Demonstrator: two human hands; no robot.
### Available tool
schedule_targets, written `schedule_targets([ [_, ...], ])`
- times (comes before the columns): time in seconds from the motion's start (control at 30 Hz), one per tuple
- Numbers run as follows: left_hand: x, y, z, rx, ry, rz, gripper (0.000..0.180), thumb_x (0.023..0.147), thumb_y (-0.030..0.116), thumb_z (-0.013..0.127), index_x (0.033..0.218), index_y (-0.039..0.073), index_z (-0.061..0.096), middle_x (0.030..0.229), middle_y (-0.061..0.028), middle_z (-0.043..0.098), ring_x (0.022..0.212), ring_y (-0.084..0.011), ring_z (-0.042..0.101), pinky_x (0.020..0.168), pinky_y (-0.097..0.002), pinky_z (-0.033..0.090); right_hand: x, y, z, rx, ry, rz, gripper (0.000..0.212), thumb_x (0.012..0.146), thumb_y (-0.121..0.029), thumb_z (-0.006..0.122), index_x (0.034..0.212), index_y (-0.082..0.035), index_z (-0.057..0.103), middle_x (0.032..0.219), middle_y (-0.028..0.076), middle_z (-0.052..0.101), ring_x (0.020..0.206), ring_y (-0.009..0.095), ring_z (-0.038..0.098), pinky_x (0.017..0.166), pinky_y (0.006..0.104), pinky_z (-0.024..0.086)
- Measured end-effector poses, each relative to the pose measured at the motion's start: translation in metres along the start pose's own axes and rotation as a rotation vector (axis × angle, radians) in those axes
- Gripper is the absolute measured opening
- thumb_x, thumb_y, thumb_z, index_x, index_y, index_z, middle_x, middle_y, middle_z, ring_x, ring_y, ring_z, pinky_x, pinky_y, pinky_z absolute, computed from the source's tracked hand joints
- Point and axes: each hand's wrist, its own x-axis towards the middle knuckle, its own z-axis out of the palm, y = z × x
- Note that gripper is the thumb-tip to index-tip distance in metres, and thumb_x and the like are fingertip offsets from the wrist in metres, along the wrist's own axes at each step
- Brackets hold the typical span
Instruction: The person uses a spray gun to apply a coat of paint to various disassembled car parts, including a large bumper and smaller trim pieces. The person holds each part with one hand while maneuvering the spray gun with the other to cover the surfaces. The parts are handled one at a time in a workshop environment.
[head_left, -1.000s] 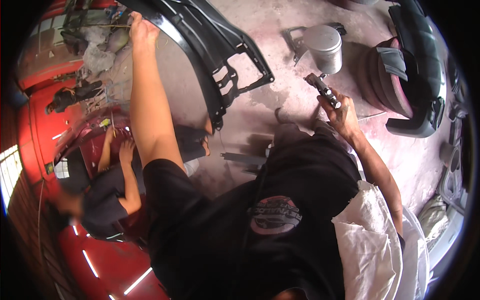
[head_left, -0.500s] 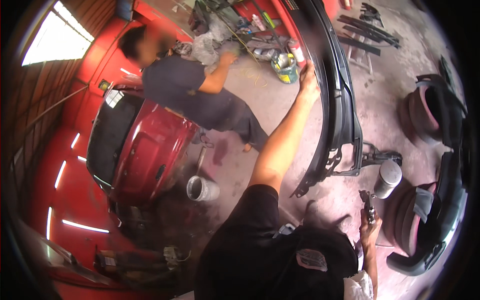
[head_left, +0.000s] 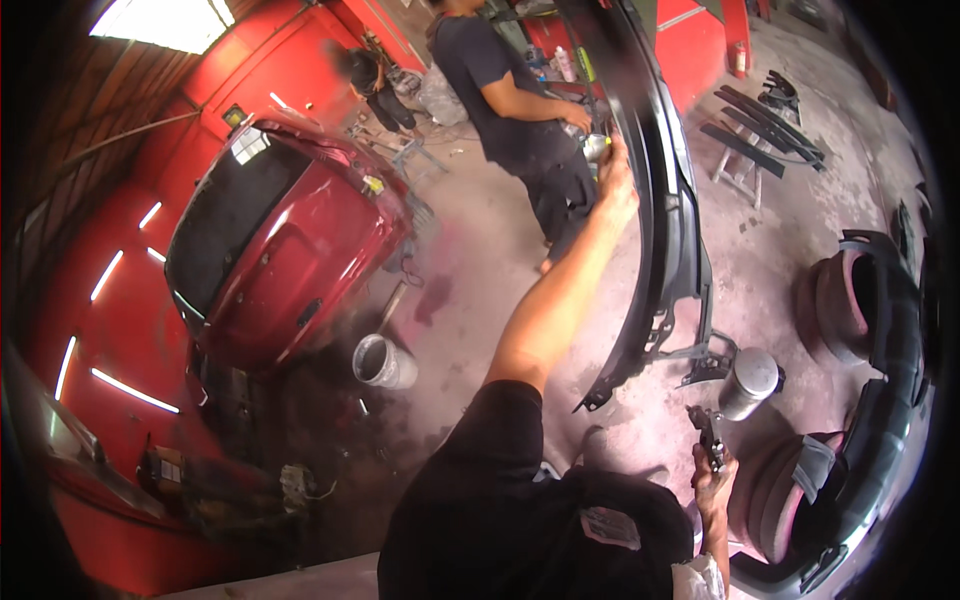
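My left arm reaches forward, and my left hand is closed on the edge of a long curved black plastic car trim panel. The panel stands up in front of me, its lower end with cut-outs and tabs hanging above the floor. Low on the right, my right hand grips a paint spray gun, with its round grey metal cup beyond the gun's head. The gun points toward the panel's lower end and stays apart from it.
A co-worker stands just left of the panel; another person is farther back. Left are a red car and a bucket. On the right, a dark bumper rests on stacked tyres; black strips lie on a stand.
My view has shifted. The nearer co-worker has moved right, close to the panel, and a second person has come into sight. My left hand still holds the panel; my right still holds the spray gun.
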Motion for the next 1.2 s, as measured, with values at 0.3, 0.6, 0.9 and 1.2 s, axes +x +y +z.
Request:
schedule_targets([
  [0.3,-0.029,0.05,-0.034,-0.044,0.07,-0.055,0.061,0.107,0.059,0.038,0.131,0.006,0.057,0.123,-0.0073,0.065,0.11,-0.0198,0.063,0.1,-0.0369,0.051,0.032,-0.07,-0.013,0.015,-0.456,0.008,0.032,0.093,-0.023,0.066,0.111,0.004,0.068,0.07,0.016,0.063,0.06,0.022,0.055,0.06,0.0395,0.047],
  [0.6,0.013,0.106,-0.069,-0.158,0.082,0.254,0.062,0.109,0.049,0.045,0.154,0.006,0.041,0.152,-0.0072,0.051,0.136,-0.0238,0.052,0.116,-0.0372,0.042,0.05,-0.071,0.023,-0.113,-0.103,-0.245,0.019,0.091,-0.014,0.071,0.094,0.005,0.068,0.073,0.025,0.066,0.062,0.042,0.063,0.061,0.0462,0.049],
  [0.9,-0.008,0.077,-0.058,0.051,0.366,0.157,0.063,0.108,0.041,0.051,0.151,-0.004,0.041,0.157,-0.0105,0.045,0.142,-0.0218,0.043,0.12,-0.037,0.033,0.052,-0.084,0.032,-0.182,-0.409,-0.15,0.025,0.087,-0.014,0.077,0.107,0.001,0.072,0.084,0.023,0.071,0.076,0.032,0.073,0.071,0.0414,0.055],
  [1.2,-0.054,0.056,-0.106,0.055,0.041,-0.072,0.034,0.109,0.032,0.053,0.121,0.002,0.06,0.106,-0.0063,0.069,0.092,-0.0171,0.068,0.081,-0.034,0.06,0.119,-0.165,0.025,-0.208,-0.21,-0.401,0.023,0.089,-0.017,0.076,0.102,0.002,0.07,0.083,0.025,0.07,0.077,0.044,0.069,0.069,0.0436,0.055],
])
